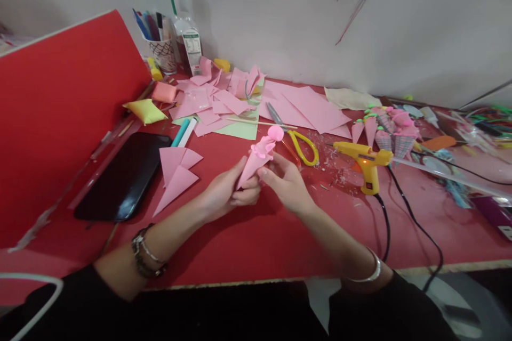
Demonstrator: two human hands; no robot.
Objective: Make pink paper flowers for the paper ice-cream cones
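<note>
Above the red table (248, 240), between both hands: pink paper cone (256, 161) with pink ruffled top, tilted, tip down-left. Left hand (224, 192) pinched around cone's lower part; right hand (286, 181) fingertips touching its upper side. Just right: yellow scissors (298, 144), yellow glue gun (366, 162). Left: pink paper triangles (176, 173), black tablet (124, 176).

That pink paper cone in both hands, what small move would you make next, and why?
Probably set the pink paper cone down beside the finished cones at the right. Its pink topping already sits in the mouth, the left hand grips the body, the right hand steadies the rim, and the glue gun rests on the table, unheld.
</note>
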